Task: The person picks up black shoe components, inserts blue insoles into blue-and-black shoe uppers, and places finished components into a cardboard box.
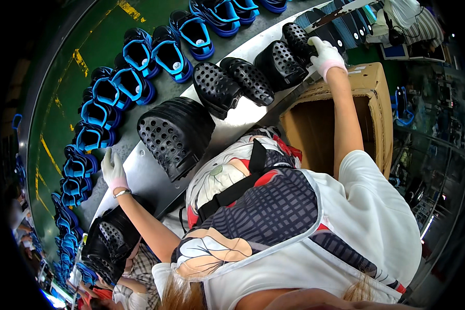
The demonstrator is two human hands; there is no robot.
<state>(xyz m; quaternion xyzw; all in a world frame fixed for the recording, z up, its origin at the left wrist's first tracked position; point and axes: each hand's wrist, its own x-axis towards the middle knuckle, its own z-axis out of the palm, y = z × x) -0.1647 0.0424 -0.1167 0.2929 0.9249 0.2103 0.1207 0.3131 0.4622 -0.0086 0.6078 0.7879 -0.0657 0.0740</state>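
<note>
R hand (326, 58): diag clog (296, 38), toe UL

See 6+ blk clogs (211, 85), 12+ sneakers (171, 58), 1 ctn (378, 98).

silver metal counter (245, 114): black perforated clogs (163, 137) along it | black-and-blue sneakers (182, 72): curved row behind clogs, running left | open brown cardboard box (378, 98): before counter, right of white-topped person (377, 206)
</note>
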